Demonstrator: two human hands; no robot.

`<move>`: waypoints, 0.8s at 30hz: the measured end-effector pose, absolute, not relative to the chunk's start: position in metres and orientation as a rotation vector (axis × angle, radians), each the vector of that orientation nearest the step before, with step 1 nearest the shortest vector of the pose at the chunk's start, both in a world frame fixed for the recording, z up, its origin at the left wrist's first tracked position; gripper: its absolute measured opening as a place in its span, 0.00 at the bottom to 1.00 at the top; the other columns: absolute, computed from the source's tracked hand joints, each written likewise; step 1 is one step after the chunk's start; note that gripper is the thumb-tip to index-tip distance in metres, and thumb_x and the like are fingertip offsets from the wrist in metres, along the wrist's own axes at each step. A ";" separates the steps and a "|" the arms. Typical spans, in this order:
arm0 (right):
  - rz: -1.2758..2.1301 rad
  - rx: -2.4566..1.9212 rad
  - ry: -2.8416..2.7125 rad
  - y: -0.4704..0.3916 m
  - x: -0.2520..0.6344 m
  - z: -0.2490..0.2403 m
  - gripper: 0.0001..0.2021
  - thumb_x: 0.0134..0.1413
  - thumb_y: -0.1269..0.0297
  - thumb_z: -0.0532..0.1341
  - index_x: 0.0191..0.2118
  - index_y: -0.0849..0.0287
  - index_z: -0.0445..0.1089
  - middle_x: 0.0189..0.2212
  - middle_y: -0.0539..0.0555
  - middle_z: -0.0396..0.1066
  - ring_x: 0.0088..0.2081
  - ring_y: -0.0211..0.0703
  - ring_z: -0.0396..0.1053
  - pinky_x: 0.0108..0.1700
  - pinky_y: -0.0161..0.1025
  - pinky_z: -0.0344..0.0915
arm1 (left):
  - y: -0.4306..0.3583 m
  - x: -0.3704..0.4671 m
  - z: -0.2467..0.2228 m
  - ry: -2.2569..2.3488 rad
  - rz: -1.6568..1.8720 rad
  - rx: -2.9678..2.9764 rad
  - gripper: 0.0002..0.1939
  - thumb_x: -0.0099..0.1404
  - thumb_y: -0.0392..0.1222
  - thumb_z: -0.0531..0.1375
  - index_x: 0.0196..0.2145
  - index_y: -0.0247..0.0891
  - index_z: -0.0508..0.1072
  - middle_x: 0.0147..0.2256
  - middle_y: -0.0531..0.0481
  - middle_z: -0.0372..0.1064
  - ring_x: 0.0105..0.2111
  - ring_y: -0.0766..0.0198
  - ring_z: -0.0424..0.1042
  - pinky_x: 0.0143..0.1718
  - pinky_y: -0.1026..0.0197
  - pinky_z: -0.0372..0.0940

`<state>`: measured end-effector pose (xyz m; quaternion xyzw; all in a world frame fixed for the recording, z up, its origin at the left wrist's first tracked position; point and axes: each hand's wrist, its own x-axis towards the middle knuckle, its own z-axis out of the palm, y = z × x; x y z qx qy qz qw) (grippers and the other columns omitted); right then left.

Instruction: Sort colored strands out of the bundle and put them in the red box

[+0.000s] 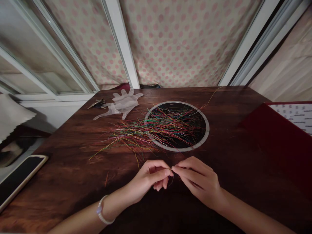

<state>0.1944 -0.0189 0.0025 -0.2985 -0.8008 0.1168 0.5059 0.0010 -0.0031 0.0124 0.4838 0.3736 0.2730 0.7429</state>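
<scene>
My left hand (156, 177), with a beaded bracelet (100, 209) on its wrist, pinches a thin strand (173, 180) between thumb and forefinger. My right hand (200, 180) meets it fingertip to fingertip, its fingers closed on the same strand. Part of the strand droops in a small loop below the fingertips. Whether it is wire or thread I cannot tell. Beyond my hands a loose heap of thin, many-coloured strands (131, 131) spreads over a round dark mat with a pale rim (207, 126) and onto the wood to the left.
A crumpled clear plastic glove (126, 101) lies at the back left of the wooden table (80, 139), beside a bunch of keys (97, 104). At the left edge is a phone (19, 175). A dark red box (280, 139) stands on the right. Behind hangs a dotted curtain (180, 42).
</scene>
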 end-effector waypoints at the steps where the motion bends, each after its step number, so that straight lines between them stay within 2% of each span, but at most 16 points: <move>1: 0.286 -0.718 -1.937 -0.019 0.194 0.003 0.15 0.49 0.84 0.60 0.42 0.63 0.72 0.31 0.56 0.71 0.32 0.39 0.67 0.31 0.37 0.67 | -0.003 0.001 0.013 0.819 0.598 1.064 0.11 0.62 0.44 0.60 0.30 0.32 0.73 0.18 0.54 0.65 0.16 0.76 0.57 0.17 0.72 0.49; 8: 0.389 -0.634 -1.992 -0.019 0.195 -0.001 0.18 0.51 0.84 0.59 0.47 0.61 0.69 0.36 0.58 0.71 0.37 0.40 0.68 0.37 0.37 0.68 | -0.004 0.003 0.015 0.833 0.567 1.083 0.12 0.62 0.45 0.60 0.28 0.32 0.71 0.18 0.52 0.67 0.15 0.76 0.58 0.16 0.72 0.50; 11: 0.456 -0.637 -2.007 -0.019 0.195 -0.003 0.18 0.52 0.84 0.58 0.47 0.61 0.69 0.35 0.57 0.71 0.36 0.39 0.68 0.36 0.36 0.68 | -0.004 0.003 0.014 0.834 0.553 1.109 0.13 0.62 0.47 0.60 0.29 0.32 0.71 0.19 0.51 0.69 0.14 0.75 0.60 0.15 0.72 0.52; 18: 0.750 -0.899 -1.887 -0.021 0.191 0.004 0.06 0.53 0.77 0.58 0.34 0.62 0.71 0.26 0.52 0.71 0.27 0.33 0.68 0.30 0.30 0.64 | -0.009 0.006 0.013 0.907 0.596 1.313 0.13 0.63 0.46 0.58 0.29 0.31 0.71 0.21 0.50 0.69 0.15 0.73 0.65 0.15 0.73 0.53; 24: 1.291 -1.189 -1.650 -0.018 0.187 0.011 0.05 0.53 0.69 0.58 0.30 0.62 0.71 0.21 0.49 0.69 0.24 0.33 0.67 0.26 0.28 0.64 | -0.011 0.007 0.014 0.919 0.630 1.407 0.12 0.63 0.44 0.57 0.30 0.31 0.73 0.20 0.52 0.67 0.14 0.74 0.62 0.16 0.71 0.56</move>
